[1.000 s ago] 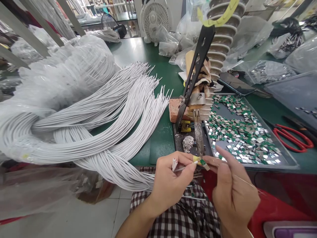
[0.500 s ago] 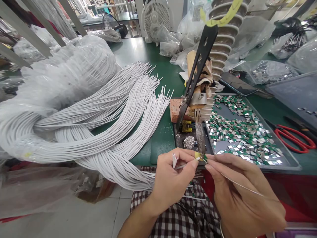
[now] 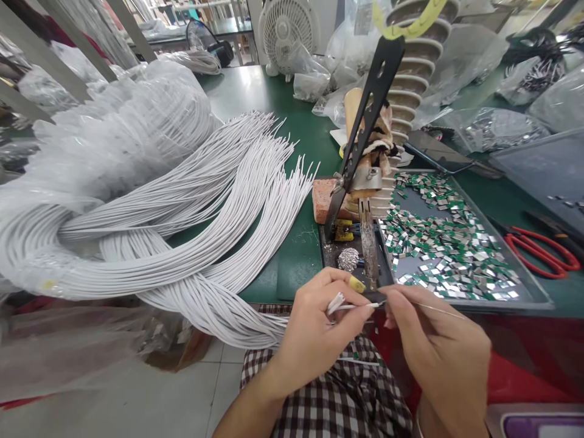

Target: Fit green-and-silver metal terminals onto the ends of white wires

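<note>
Between hands (image 3: 317, 325), wire tip (image 3: 373, 305) level, rightward

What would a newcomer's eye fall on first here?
Probably the sheaf of white cables sweeping across the left. Next, the tray of small green-and-silver pieces on the right, then what looks like a soldering iron, tip down, beyond the left hand, which pinches a white lead.

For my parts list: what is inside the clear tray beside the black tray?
Many small green-and-silver pieces. Whatever lies beneath them or behind the right hand is covered.
</note>
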The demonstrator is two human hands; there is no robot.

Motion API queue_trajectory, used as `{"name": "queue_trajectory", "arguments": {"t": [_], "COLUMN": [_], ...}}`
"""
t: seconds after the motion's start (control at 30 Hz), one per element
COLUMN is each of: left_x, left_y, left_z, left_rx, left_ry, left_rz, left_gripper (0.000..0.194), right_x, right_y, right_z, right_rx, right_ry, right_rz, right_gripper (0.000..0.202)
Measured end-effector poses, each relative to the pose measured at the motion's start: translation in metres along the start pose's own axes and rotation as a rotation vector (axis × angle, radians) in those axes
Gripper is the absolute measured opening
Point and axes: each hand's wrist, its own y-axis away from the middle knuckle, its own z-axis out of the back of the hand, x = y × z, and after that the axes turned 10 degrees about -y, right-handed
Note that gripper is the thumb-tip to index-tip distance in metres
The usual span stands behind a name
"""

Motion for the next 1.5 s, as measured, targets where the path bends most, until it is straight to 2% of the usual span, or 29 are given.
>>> {"name": "queue_trajectory", "arguments": {"t": [0.1, 0.2, 0.33, 0.47, 0.6, 0.67, 0.77, 0.87, 0.97, 1.1, 1.37, 1.5], "left_x": [0.002, 0.003, 0.003, 0.005, 0.003, 0.001, -0.002, -0.005, -0.007, -0.010, -0.002, 0.000], "left_y": [-0.003, -0.002, 0.001, 0.001, 0.000, -0.001, -0.002, -0.004, -0.006, -0.009, -0.008, -0.003], "left_z": [0.002, 0.002, 0.003, 0.001, -0.001, -0.001, 0.000, 0.002, 0.003, 0.003, 0.005, 0.005], "left_rx": [0.092, 0.059, 0.086, 0.135, 0.091, 0.058, 0.013, -0.018, -0.033, -0.031, 0.007, 0.020], "left_ry": [-0.006, 0.001, -0.082, -0.006, 0.115, 0.157, 0.192, 0.208, 0.221, 0.238, 0.321, 0.285], "left_rz": [0.054, 0.045, 0.014, 0.087, 0.144, 0.172, 0.181, 0.171, 0.168, 0.148, 0.171, 0.176], "left_gripper": [0.016, 0.013, 0.015, 0.017, 0.014, 0.014, 0.014, 0.015, 0.015, 0.014, 0.013, 0.014], "right_x": [-0.001, -0.002, -0.001, 0.000, -0.002, -0.004, -0.006, -0.005, -0.002, 0.001, 0.002, -0.002], "right_y": [-0.002, 0.000, -0.002, -0.003, 0.000, 0.006, 0.014, 0.017, 0.012, 0.005, 0.010, 0.016], "right_z": [-0.001, 0.000, 0.001, -0.001, -0.001, -0.002, -0.006, -0.010, -0.012, -0.011, -0.008, -0.007], "right_rx": [-0.006, -0.073, 0.025, 0.012, 0.054, 0.018, -0.103, -0.213, -0.229, -0.214, -0.184, -0.139], "right_ry": [0.048, 0.079, 0.014, -0.025, -0.167, -0.164, -0.069, -0.065, -0.049, 0.038, -0.039, -0.107], "right_rz": [0.005, -0.016, 0.018, -0.003, -0.105, -0.106, -0.040, 0.121, 0.244, 0.297, 0.243, 0.111], "right_gripper": [0.015, 0.023, 0.027, 0.020, 0.015, 0.018, 0.023, 0.019, 0.026, 0.035, 0.033, 0.032]}}
